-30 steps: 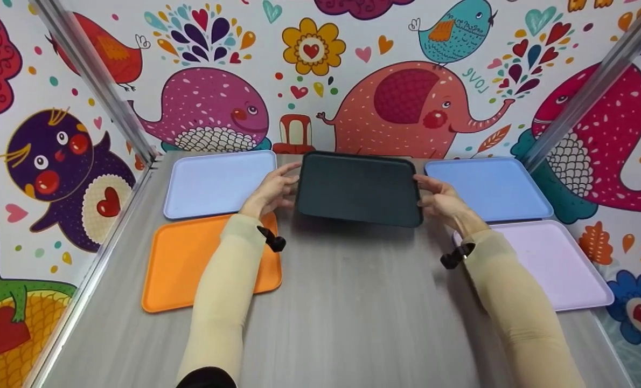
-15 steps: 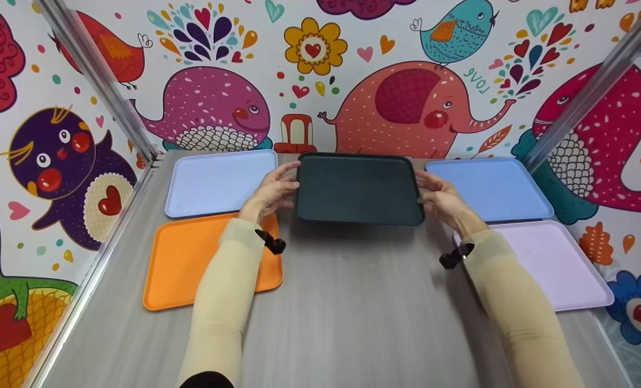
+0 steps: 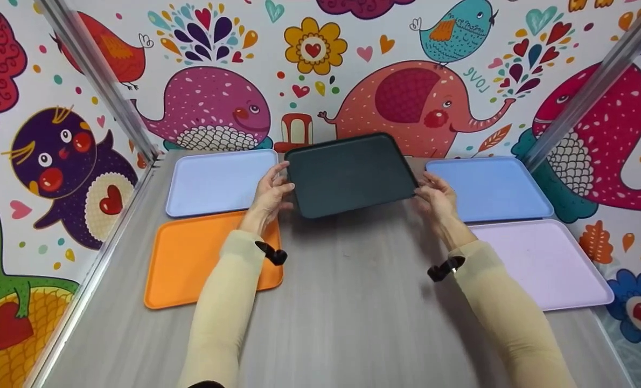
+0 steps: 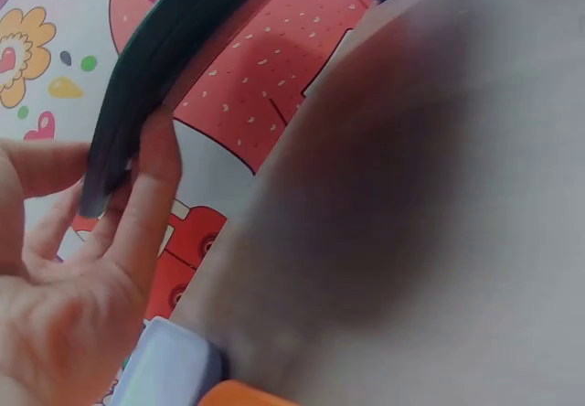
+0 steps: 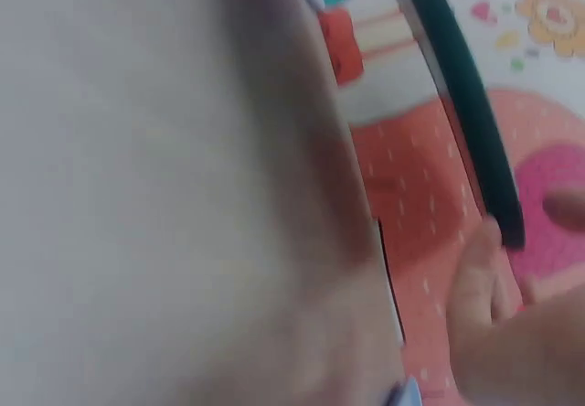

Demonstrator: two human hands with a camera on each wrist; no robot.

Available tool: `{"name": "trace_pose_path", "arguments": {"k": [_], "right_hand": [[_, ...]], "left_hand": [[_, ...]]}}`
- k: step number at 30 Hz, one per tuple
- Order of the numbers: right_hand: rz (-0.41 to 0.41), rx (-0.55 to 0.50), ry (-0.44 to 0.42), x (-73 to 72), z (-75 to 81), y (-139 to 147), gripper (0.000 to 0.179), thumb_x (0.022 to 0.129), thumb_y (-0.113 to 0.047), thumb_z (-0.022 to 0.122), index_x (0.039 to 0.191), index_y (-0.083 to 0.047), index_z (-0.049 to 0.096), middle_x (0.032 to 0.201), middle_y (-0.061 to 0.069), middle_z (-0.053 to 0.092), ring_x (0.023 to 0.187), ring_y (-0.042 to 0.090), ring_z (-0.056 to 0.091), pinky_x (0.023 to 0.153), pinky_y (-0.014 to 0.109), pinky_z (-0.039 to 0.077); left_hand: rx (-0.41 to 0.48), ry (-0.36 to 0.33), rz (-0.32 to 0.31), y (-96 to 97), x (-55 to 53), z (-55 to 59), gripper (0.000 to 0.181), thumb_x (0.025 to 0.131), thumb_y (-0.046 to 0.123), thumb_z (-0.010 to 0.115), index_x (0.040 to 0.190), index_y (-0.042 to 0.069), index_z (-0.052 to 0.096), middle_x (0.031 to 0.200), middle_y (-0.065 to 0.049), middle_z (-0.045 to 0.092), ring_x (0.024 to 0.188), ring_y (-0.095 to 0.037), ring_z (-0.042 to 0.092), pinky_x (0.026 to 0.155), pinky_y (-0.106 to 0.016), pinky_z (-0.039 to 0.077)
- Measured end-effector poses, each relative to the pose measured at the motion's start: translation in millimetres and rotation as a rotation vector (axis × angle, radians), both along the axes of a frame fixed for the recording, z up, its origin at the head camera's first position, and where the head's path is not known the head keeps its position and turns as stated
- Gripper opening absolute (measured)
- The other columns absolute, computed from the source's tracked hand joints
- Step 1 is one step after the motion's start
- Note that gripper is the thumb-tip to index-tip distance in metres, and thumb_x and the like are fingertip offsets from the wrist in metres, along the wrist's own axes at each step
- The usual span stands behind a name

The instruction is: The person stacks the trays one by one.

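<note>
A dark green, almost black, tray (image 3: 353, 175) is raised off the table and tilted, its right end turned toward the wall in the head view. My left hand (image 3: 271, 195) pinches its left edge. In the left wrist view the left thumb (image 4: 55, 166) lies on one side of the tray's rim (image 4: 123, 104) and the fingers on the other. Beside the tray's near right corner is my right hand (image 3: 440, 203). In the blurred right wrist view, a right fingertip (image 5: 483, 241) meets the end of the tray (image 5: 466, 113), while the thumb (image 5: 567, 209) stands slightly apart.
A pale lavender-blue tray (image 3: 218, 180) and an orange tray (image 3: 180, 264) lie left on the grey table (image 3: 353, 307). A blue tray (image 3: 487, 188) and a pale pink-lilac tray (image 3: 552, 264) lie right. Patterned walls (image 3: 299, 102) stand at back and sides.
The dark tray has turned counter-clockwise in the head view, its right end rising toward the wall. My right hand has shifted left; the left hand has moved slightly left.
</note>
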State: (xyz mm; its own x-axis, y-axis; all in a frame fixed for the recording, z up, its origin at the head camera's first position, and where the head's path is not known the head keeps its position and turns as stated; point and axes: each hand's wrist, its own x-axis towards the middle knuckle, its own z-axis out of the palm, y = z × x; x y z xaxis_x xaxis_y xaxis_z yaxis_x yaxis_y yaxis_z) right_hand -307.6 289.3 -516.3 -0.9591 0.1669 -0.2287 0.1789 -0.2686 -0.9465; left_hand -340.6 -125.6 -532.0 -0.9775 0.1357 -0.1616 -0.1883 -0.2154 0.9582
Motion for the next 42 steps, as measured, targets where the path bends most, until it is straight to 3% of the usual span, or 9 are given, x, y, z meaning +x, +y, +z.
{"name": "trace_pose_path", "arguments": {"k": [3,6,9,12,17,27,36,42], "right_hand": [[-0.13,-0.049,0.036,8.4,-6.2,-21.2,0.055,0.102,0.006,0.063,0.153,-0.015,0.056,0.136,0.001,0.059,0.106,0.009,0.067,0.089,0.026,0.066],[-0.241,-0.102,0.081,15.7,-12.4,-46.6,0.07,0.098,0.013,0.069,0.159,-0.011,0.046,0.136,0.003,0.052,0.102,0.012,0.068,0.088,0.028,0.068],[-0.328,-0.134,0.122,20.6,-17.9,-72.0,0.082,0.093,0.018,0.074,0.162,-0.01,0.039,0.135,0.004,0.047,0.099,0.015,0.066,0.082,0.026,0.066],[-0.369,-0.11,0.146,24.3,-21.0,-94.0,0.085,0.09,0.019,0.078,0.161,-0.009,0.039,0.135,0.006,0.048,0.103,0.018,0.063,0.078,0.021,0.063],[-0.396,-0.078,0.158,28.3,-22.9,-122.9,0.083,0.091,0.018,0.078,0.161,-0.01,0.043,0.139,0.005,0.047,0.109,0.023,0.059,0.078,0.019,0.06],[-0.382,-0.163,0.171,37.3,-25.9,-156.0,0.096,0.089,0.024,0.075,0.167,-0.014,0.033,0.131,0.006,0.044,0.103,0.02,0.063,0.074,0.024,0.065],[-0.37,-0.173,0.172,38.3,-21.3,-159.4,0.098,0.089,0.024,0.072,0.167,-0.019,0.031,0.124,0.002,0.04,0.089,0.017,0.064,0.07,0.028,0.065],[-0.354,-0.162,0.175,40.0,-19.4,-153.1,0.097,0.089,0.023,0.071,0.166,-0.02,0.031,0.125,0.001,0.038,0.086,0.017,0.061,0.068,0.027,0.064]], "left_hand": [[0.02,0.0,0.039,2.4,3.1,-3.1,0.07,0.108,-0.005,0.059,0.171,0.022,0.044,0.182,-0.023,0.035,0.159,-0.045,0.046,0.117,-0.083,0.046],[0.03,-0.003,0.063,5.7,5.9,-5.1,0.07,0.108,-0.005,0.058,0.171,0.023,0.044,0.18,-0.022,0.038,0.156,-0.044,0.048,0.114,-0.08,0.051],[0.027,0.003,0.076,11.9,7.6,-6.4,0.07,0.108,-0.005,0.059,0.171,0.023,0.044,0.176,-0.02,0.044,0.148,-0.041,0.055,0.098,-0.066,0.065],[0.029,0.02,0.082,19.9,9.0,-6.5,0.069,0.108,-0.005,0.061,0.17,0.022,0.045,0.176,-0.018,0.044,0.142,-0.037,0.057,0.078,-0.049,0.069],[0.056,0.049,0.085,29.2,11.4,-7.4,0.069,0.108,-0.005,0.061,0.17,0.021,0.046,0.174,-0.019,0.047,0.135,-0.036,0.061,0.068,-0.037,0.067],[0.065,0.044,0.117,32.4,17.6,-9.5,0.068,0.109,-0.005,0.06,0.17,0.022,0.046,0.17,-0.02,0.052,0.13,-0.033,0.064,0.072,-0.04,0.068],[0.048,0.045,0.11,33.8,18.8,-9.7,0.068,0.109,-0.004,0.06,0.169,0.025,0.046,0.173,-0.018,0.049,0.136,-0.036,0.063,0.081,-0.047,0.07],[0.078,0.032,0.069,34.2,21.6,-9.1,0.074,0.109,-0.006,0.059,0.173,0.025,0.039,0.171,-0.021,0.049,0.132,-0.037,0.065,0.075,-0.044,0.071]]}}
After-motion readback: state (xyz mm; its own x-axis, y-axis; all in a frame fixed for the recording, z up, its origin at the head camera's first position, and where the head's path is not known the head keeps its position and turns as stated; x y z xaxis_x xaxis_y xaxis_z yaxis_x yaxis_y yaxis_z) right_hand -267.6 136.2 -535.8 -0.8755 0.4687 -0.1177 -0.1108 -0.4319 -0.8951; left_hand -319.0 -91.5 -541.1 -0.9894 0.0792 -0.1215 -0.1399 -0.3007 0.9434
